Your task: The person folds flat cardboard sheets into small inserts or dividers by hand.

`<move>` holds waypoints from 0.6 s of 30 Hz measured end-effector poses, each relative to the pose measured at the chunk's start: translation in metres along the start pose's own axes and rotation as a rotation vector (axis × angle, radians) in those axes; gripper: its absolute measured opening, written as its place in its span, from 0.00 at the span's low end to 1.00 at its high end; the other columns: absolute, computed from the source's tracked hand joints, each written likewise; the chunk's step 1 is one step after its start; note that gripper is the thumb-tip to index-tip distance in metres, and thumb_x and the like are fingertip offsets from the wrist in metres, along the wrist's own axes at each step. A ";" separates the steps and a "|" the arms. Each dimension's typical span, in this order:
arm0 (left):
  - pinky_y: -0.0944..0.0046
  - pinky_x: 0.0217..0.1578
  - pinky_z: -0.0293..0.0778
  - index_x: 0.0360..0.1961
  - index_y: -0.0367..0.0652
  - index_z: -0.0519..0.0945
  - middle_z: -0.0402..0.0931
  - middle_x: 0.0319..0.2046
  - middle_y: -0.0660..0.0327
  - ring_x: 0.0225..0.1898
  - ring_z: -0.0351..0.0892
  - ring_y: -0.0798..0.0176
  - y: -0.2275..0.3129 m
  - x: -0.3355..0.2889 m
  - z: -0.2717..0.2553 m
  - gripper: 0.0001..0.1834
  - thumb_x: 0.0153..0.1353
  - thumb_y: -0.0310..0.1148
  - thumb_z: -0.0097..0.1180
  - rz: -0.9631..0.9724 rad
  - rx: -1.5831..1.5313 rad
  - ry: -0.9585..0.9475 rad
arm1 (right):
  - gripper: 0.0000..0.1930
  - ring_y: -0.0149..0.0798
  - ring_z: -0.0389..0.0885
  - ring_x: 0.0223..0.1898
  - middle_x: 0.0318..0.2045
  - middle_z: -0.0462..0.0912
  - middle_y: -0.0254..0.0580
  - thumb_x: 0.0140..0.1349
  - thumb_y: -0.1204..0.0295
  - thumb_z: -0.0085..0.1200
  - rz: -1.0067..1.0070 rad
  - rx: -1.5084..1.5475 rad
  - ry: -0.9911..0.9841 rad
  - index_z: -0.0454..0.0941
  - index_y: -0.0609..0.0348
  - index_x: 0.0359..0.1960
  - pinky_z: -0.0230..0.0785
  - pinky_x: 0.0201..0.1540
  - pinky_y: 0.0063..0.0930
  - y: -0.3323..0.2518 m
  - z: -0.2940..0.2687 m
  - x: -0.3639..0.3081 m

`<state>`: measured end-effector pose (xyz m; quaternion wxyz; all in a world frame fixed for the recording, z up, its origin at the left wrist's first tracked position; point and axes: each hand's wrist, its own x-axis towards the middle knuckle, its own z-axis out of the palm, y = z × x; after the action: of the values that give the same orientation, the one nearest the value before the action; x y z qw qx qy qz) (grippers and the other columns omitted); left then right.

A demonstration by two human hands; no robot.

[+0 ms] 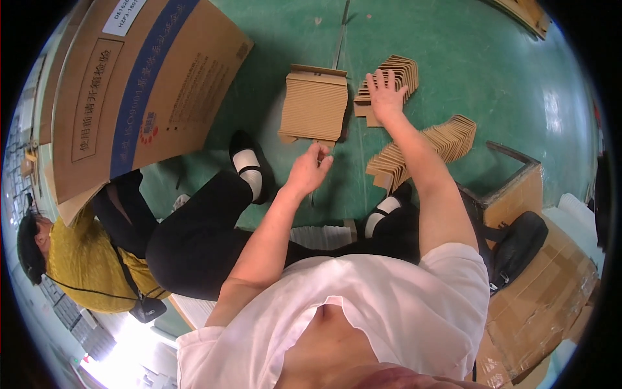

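Cardboard stack (314, 107) lay on green floor (453, 84), squarish, left of two fanned rows. Left hand (311, 168) curled just beside its near edge, fingertips bunched; could not tell whether anything was pinched. Right hand (387, 98) spread over far row (403, 67), fingers extended, gripping nothing. Near row (453, 137) passed beneath right forearm (433, 168). Large carton (175, 97) stood at left.

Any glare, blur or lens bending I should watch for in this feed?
Head view: white glare washes out the lower left, below the person in the yellow top; the large carton bows near the black rim; the left hand and right hand look reasonably sharp.
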<state>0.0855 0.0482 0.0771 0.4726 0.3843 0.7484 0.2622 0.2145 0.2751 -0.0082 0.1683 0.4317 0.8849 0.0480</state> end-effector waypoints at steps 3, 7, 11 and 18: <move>0.61 0.38 0.71 0.39 0.38 0.70 0.76 0.33 0.53 0.35 0.76 0.56 -0.002 -0.002 0.000 0.14 0.55 0.36 0.52 0.000 -0.001 0.009 | 0.28 0.53 0.44 0.65 0.64 0.48 0.40 0.60 0.70 0.38 0.018 -0.027 -0.001 0.48 0.45 0.63 0.49 0.50 0.71 0.012 0.006 -0.002; 0.56 0.38 0.71 0.38 0.41 0.70 0.76 0.34 0.52 0.36 0.76 0.50 -0.018 0.003 0.002 0.14 0.53 0.36 0.52 0.009 0.054 0.047 | 0.28 0.52 0.44 0.65 0.64 0.48 0.40 0.61 0.71 0.37 0.017 -0.061 0.008 0.47 0.45 0.64 0.50 0.50 0.70 0.025 0.009 -0.002; 0.55 0.38 0.71 0.39 0.42 0.71 0.76 0.33 0.52 0.36 0.76 0.49 -0.068 0.021 -0.008 0.13 0.53 0.35 0.51 -0.157 0.091 0.099 | 0.27 0.50 0.48 0.63 0.63 0.51 0.40 0.58 0.71 0.41 -0.061 -0.003 0.114 0.52 0.48 0.62 0.53 0.48 0.68 0.011 -0.008 -0.012; 0.60 0.51 0.64 0.49 0.37 0.67 0.68 0.50 0.49 0.51 0.67 0.51 -0.111 0.054 -0.018 0.24 0.46 0.25 0.51 -0.211 0.073 0.543 | 0.15 0.50 0.75 0.35 0.39 0.72 0.46 0.51 0.75 0.49 -0.146 0.720 -0.153 0.64 0.62 0.42 0.69 0.36 0.45 -0.046 0.019 -0.059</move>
<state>0.0190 0.0294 -0.0264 0.2655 0.2366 0.8924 0.2779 0.2205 0.1990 -0.0216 0.0742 0.4013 0.8585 -0.3105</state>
